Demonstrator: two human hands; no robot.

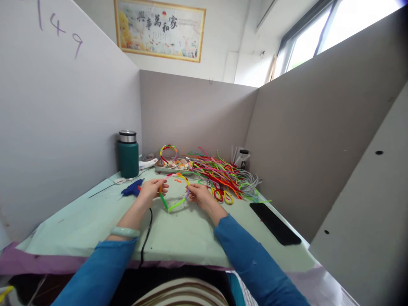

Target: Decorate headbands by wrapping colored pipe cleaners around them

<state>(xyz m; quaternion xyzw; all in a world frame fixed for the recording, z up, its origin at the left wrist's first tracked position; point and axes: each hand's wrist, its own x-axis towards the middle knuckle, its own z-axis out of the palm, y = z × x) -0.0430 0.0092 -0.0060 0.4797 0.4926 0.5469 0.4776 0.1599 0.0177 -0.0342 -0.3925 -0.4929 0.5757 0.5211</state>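
Between my two hands is a ring of many-coloured pipe cleaners [177, 205], with red, orange, yellow, purple and green stretches. My left hand [153, 189] pinches its left side, and my right hand [198, 193] pinches the right side near a purple stretch. The ring is held above the pale green table cover [178, 238]. Close to my left hand lies a blue glue gun [132, 188]. Several scissors with red and yellow handles [218, 195] lie just beyond my right hand.
A finished-looking coloured ring [168, 148] leans on a metal tray [174, 168] of small pieces. Loose pipe cleaners [219, 170] are heaped at the back right. A green bottle [128, 157] stands left, a black phone [276, 224] lies right. Grey partitions [197, 110] enclose the table.
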